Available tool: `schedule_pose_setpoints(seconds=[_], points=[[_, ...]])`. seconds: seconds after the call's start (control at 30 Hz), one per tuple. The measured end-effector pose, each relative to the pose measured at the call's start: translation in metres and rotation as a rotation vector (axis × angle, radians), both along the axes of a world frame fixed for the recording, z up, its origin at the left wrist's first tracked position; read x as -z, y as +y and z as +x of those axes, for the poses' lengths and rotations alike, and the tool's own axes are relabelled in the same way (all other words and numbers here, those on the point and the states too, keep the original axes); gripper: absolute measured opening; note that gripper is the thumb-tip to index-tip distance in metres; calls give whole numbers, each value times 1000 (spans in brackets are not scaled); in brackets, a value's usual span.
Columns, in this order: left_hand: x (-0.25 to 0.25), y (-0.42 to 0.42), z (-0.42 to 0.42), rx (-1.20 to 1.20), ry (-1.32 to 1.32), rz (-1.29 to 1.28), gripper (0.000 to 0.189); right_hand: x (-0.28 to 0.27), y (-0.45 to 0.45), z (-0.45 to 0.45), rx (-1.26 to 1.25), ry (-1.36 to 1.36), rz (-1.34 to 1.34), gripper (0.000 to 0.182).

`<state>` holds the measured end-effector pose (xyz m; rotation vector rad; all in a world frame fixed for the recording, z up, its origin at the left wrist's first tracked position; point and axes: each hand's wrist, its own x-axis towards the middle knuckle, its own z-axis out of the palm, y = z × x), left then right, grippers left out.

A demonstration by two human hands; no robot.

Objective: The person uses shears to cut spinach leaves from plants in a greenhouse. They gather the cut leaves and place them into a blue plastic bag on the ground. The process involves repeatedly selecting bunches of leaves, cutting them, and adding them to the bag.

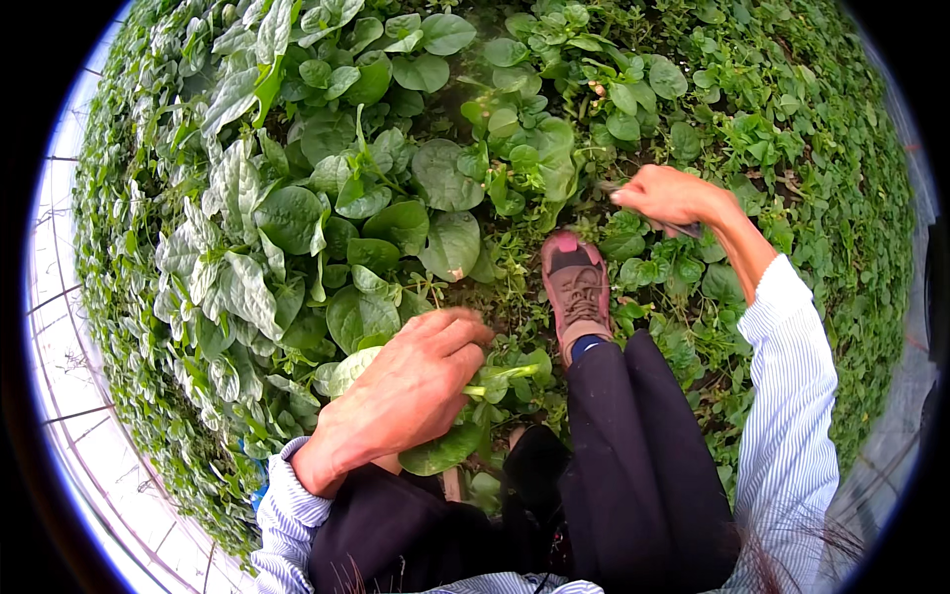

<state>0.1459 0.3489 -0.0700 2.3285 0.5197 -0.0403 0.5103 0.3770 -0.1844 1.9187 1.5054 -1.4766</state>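
Observation:
My left hand (408, 382) is closed around cut leafy green shoots (508, 373), whose pale stem ends point to the right; large leaves stick out below and left of the palm. To the right of the shoe, my right hand (664, 197) is held over low plants, closed on a small metal tool (690, 229). Only parts of that tool show, at the palm and blurred near the fingertips, so its kind is unclear. Broad-leaved green plants (293, 219) grow thickly left of and beyond my left hand.
A pink and brown laced shoe (577, 286) stands among small weeds between the hands. My knees in dark trousers (631, 445) are bent below. Low leafy growth (831, 185) covers the ground at the right. Clear sheeting with thin bars (74, 327) runs along the left edge.

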Motion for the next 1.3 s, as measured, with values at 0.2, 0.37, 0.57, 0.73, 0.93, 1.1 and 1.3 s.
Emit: schedule_pose_setpoints(seconds=[0.2,0.37,0.57,0.73,0.93,1.1,1.3], points=[[8,15,3,99,301,10,20,-43,-16,-7,398,221,134,54],[29,33,32,121,413,303,22,-38,9,-59,339,789,-15,58],[99,63,53,150,710,447,20,0,32,-112,443,680,-222,61],[120,74,25,-26,666,519,38,1,17,-110,669,711,-200,63],[114,89,-1,-122,500,434,58,-2,4,-122,447,725,-323,61],[114,88,-5,-108,455,440,55,8,7,-148,668,655,-271,65],[115,85,-4,-70,447,450,51,29,10,-179,877,693,-182,70]])
